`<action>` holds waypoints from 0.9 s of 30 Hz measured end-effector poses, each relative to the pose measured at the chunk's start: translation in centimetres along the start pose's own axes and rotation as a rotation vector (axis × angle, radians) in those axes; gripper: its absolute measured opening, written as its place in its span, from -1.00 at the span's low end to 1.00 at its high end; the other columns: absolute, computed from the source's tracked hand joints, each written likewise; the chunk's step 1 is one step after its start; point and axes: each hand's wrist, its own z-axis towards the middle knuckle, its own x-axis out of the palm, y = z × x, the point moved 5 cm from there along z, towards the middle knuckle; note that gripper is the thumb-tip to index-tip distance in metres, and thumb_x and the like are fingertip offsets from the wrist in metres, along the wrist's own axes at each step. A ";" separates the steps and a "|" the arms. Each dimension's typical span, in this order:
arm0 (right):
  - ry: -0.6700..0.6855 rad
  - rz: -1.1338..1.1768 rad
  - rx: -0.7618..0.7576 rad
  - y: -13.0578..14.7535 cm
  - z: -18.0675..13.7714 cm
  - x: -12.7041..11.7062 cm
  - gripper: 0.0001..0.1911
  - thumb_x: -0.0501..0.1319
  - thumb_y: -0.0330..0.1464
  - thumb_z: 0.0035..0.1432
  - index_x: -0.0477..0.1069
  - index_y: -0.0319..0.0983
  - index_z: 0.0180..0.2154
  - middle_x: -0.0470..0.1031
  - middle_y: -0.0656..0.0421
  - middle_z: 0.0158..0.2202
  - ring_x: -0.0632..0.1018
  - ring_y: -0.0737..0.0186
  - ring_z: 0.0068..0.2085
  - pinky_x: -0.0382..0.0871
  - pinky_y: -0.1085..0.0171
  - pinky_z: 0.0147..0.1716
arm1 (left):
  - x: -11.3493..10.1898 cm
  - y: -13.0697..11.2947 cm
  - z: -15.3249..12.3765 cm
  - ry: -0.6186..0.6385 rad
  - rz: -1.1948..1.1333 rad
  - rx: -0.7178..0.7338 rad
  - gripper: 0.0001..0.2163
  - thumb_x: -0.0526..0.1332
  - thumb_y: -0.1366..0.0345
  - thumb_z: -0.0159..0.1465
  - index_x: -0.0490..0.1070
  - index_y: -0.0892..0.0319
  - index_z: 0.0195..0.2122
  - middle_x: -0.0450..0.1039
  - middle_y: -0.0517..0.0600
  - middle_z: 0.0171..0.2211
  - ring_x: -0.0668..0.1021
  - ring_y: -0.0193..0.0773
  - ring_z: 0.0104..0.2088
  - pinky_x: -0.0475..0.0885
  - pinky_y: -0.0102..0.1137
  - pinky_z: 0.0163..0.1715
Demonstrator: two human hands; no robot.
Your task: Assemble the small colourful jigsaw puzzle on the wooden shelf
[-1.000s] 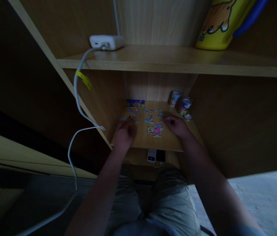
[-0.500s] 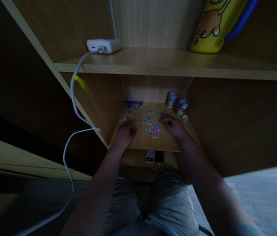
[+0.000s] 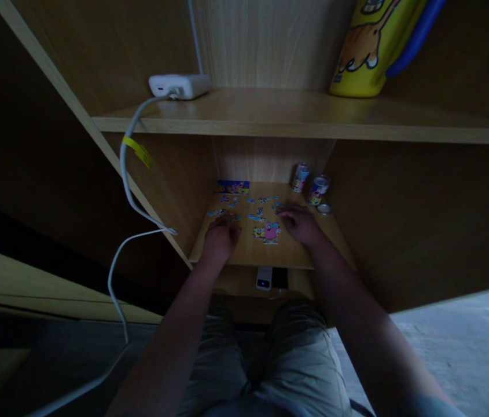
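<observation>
Small colourful jigsaw pieces (image 3: 248,204) lie scattered on a low wooden shelf (image 3: 287,252). A joined patch with a pink and yellow figure (image 3: 267,233) sits near the shelf's front. My left hand (image 3: 220,234) rests curled on the shelf at the left, by a few loose pieces. My right hand (image 3: 298,223) lies just right of the joined patch, fingers bent toward the loose pieces. The dim light hides what either hand holds. A picture card (image 3: 232,187) leans at the back.
Two small printed cans (image 3: 309,184) and a round lid (image 3: 324,209) stand at the shelf's back right. A white charger (image 3: 178,86) with a cable (image 3: 127,179) sits on the upper shelf, beside a yellow container (image 3: 370,46). A small device (image 3: 264,277) lies below the shelf edge.
My right hand has slid a little left toward the joined patch. My left hand has stayed put. The view has tilted slightly.
</observation>
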 end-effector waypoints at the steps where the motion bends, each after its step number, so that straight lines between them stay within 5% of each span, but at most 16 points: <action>1: -0.015 -0.025 0.024 -0.1 0.0 0.0 -0.75 0.26 -0.35 0.41 0.73 -0.06 -0.03 0.73 0.04 0.03 0.64 -0.07 0.13 0.45 -0.11 0.31 | 0.1 0.1 0.0 -0.007 -0.010 0.003 -0.93 0.38 0.31 0.39 0.67 0.12 -0.23 0.69 0.23 0.12 0.60 0.15 0.30 0.45 0.04 0.40; 4: -0.081 -0.057 0.072 -0.3 0.0 -0.2 -0.73 0.26 -0.30 0.42 0.70 -0.09 0.04 0.71 -0.02 0.08 0.61 -0.12 0.19 0.43 -0.13 0.35 | 0.2 0.2 0.1 -0.016 -0.047 0.015 -0.94 0.36 0.35 0.39 0.65 0.11 -0.23 0.68 0.19 0.17 0.60 0.10 0.30 0.45 0.00 0.40; 12: -0.037 0.225 0.002 0.6 0.2 -0.8 -0.75 0.24 -0.18 0.47 0.66 -0.11 -0.04 0.73 -0.01 0.02 0.69 -0.04 0.08 0.55 -0.06 0.23 | 0.4 -1.1 1.0 0.062 -0.393 -0.004 -0.96 0.34 0.32 0.43 0.58 0.10 -0.20 0.74 0.03 -0.17 0.74 -0.10 -0.12 0.62 -0.18 0.06; 18: 0.045 0.387 0.078 1.4 0.1 -0.6 -0.64 0.29 0.02 0.44 0.67 -0.09 -0.10 0.78 0.06 -0.07 0.74 0.01 -0.07 0.64 0.03 0.02 | 3.8 -3.9 3.5 0.068 -0.707 0.018 -0.87 0.39 0.37 0.37 0.54 0.13 -0.07 0.73 0.00 -0.21 0.74 -0.19 -0.17 0.63 -0.27 -0.05; 27: 0.073 0.480 0.087 2.4 0.1 -0.9 -0.59 0.29 0.08 0.40 0.67 -0.09 -0.15 0.77 0.11 -0.17 0.72 0.06 -0.16 0.63 0.09 -0.05 | 6.7 -7.4 4.2 0.095 -0.655 0.228 -0.96 0.35 0.30 0.44 0.55 0.11 -0.12 0.71 0.00 -0.16 0.69 -0.23 -0.16 0.59 -0.31 -0.03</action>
